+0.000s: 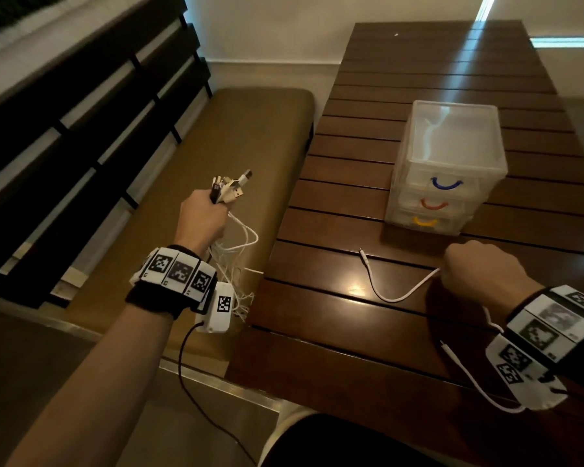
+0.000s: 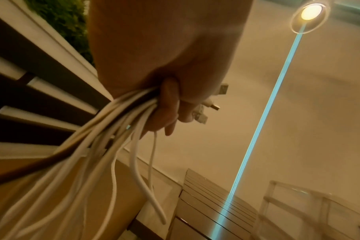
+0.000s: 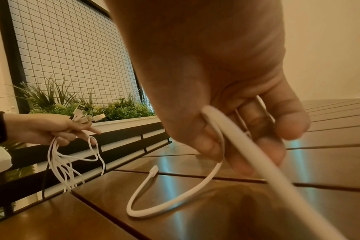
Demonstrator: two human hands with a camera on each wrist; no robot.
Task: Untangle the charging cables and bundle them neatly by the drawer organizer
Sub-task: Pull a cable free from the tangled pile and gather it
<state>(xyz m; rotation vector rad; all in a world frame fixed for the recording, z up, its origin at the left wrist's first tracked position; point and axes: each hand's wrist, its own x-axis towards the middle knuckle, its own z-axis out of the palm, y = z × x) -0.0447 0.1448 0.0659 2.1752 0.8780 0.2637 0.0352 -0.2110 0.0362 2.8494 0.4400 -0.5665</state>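
Note:
My left hand (image 1: 201, 219) (image 2: 169, 100) (image 3: 51, 128) grips a bunch of white charging cables (image 1: 236, 261) (image 2: 105, 149) (image 3: 62, 164) held out over the bench, left of the table. Their USB plugs (image 1: 231, 187) (image 3: 86, 116) stick up out of the fist and the cords hang down. My right hand (image 1: 479, 271) (image 3: 247, 129) pinches a single white cable (image 1: 395, 294) (image 3: 175, 199) just above the table. Its free end curves across the wood to a small plug (image 1: 361, 252) (image 3: 153, 168). The clear drawer organizer (image 1: 449, 166), with blue, red and yellow handles, stands behind my right hand.
The dark slatted wooden table (image 1: 418, 332) fills the right side. A tan cushioned bench (image 1: 223, 136) with a dark slatted back (image 1: 81, 129) runs along its left edge. Plants (image 3: 113, 110) and a wire grid panel (image 3: 72, 56) stand behind the bench.

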